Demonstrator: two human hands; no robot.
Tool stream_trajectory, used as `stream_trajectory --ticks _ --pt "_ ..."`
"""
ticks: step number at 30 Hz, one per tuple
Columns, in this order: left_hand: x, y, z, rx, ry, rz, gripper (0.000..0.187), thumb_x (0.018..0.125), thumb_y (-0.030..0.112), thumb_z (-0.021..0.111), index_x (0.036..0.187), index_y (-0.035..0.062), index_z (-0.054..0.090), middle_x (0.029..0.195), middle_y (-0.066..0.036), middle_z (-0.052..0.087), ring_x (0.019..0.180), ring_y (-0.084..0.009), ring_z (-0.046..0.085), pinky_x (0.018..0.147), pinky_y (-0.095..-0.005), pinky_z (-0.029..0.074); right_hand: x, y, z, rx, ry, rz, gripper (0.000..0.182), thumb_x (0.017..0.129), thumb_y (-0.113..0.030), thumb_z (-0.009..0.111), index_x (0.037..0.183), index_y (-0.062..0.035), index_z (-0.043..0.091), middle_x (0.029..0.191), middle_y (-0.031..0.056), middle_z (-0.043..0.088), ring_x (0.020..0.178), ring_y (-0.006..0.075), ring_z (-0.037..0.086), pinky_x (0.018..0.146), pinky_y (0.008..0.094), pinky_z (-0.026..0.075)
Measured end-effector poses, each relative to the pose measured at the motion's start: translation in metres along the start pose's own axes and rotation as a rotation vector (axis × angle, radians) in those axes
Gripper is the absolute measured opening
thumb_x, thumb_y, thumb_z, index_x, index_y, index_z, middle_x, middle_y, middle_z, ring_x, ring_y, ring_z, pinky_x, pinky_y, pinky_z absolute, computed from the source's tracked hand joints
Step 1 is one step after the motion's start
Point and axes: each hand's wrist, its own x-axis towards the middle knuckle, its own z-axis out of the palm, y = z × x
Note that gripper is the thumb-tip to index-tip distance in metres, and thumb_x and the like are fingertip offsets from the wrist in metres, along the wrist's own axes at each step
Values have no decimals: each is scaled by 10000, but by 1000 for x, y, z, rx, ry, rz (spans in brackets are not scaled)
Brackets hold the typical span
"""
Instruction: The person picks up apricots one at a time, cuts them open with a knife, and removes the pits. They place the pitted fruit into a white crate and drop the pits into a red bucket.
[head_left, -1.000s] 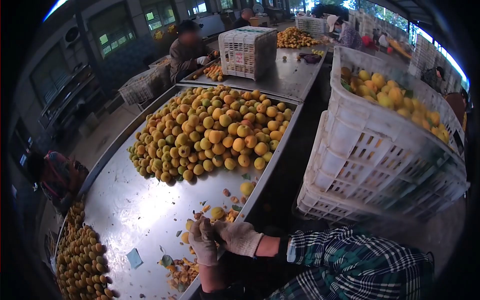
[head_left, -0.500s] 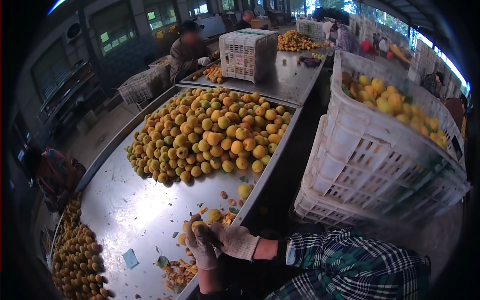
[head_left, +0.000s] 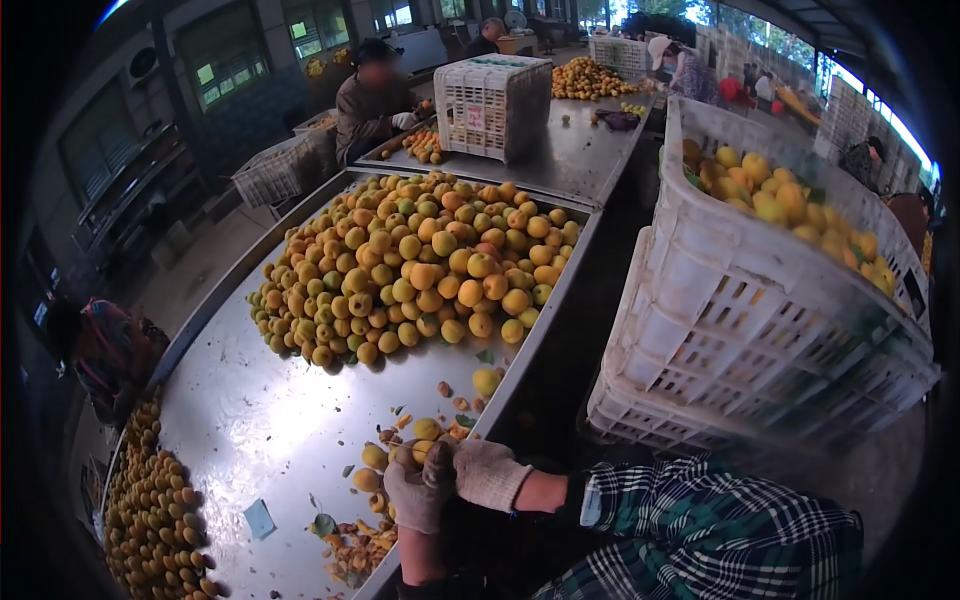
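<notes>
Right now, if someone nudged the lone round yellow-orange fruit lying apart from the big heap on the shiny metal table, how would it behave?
The lone round yellow-orange fruit would probably roll: it is round and the shiny metal table looks smooth. It likely bruises easily, judging by the torn fruit scraps nearby. It seems light for one gloved hand.

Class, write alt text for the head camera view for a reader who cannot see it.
Two gloved hands, left hand and right hand, grip a small yellow fruit together over a steel table with a big fruit pile. White crates of fruit stand to the right.
</notes>
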Motion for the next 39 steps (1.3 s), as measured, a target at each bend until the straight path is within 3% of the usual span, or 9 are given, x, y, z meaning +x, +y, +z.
stream_trajectory --ticks 3,9,11,15,18,20,30,33,39 --pt "-2 4 0 -260 4 -77 400 886 359 662 979 -26 610 812 -21 615 741 -88 564 676 -225 457 -2 -2 1 210 327 -111 206 867 -195 503 1021 -60 522 872 156 657 790 329 660 644 443 535" --pt "-6 12 2 -317 41 -46 360 858 280 713 985 -40 608 863 -26 618 783 -94 579 714 -227 475 13 13 22 83 496 -281 197 879 -189 500 1032 -65 507 841 153 652 758 326 663 578 421 533" --pt "-5 18 4 -259 47 -10 380 857 298 712 986 -44 608 826 -14 619 748 -83 571 684 -215 468 22 7 20 71 492 -346 219 889 -210 487 1049 -63 513 853 159 657 779 331 662 601 430 534" --pt "-2 15 -2 -134 27 -44 380 853 267 717 999 -63 597 802 -30 624 733 -97 581 692 -221 478 0 -4 -5 193 222 -71 265 900 -251 468 1069 -57 531 885 151 668 827 341 659 666 450 532" --pt "-3 6 -9 -41 13 -34 341 844 209 718 998 -69 593 796 -48 629 728 -110 592 697 -229 488 3 -5 -2 207 150 -50 278 899 -271 462 1060 -60 542 880 150 666 844 354 652 723 454 522" --pt "-2 0 -12 9 11 1 261 827 94 721 984 -72 595 813 -75 642 738 -125 608 706 -238 502 2 -7 -8 228 123 -100 269 896 -261 468 1055 -59 544 875 164 662 850 355 649 740 443 517" --pt "-7 24 -17 -173 -87 -20 347 829 135 726 1060 -68 567 920 -77 640 821 -142 612 753 -253 503 -3 -5 -25 596 86 -341 205 872 -251 514 995 -96 567 875 159 646 886 376 614 740 436 491" --pt "-8 26 -18 -83 -90 42 352 850 183 699 1066 -63 569 895 -83 642 803 -148 614 749 -265 502 3 1 -19 608 -16 -345 192 849 -258 591 986 -126 617 914 120 660 900 312 640 776 366 500" --pt "-12 30 -18 20 -40 166 335 895 213 617 1087 -57 568 903 -94 646 813 -158 620 767 -281 499 2 4 -28 525 77 -511 189 864 -235 538 985 -94 572 901 157 648 901 355 627 764 431 499"
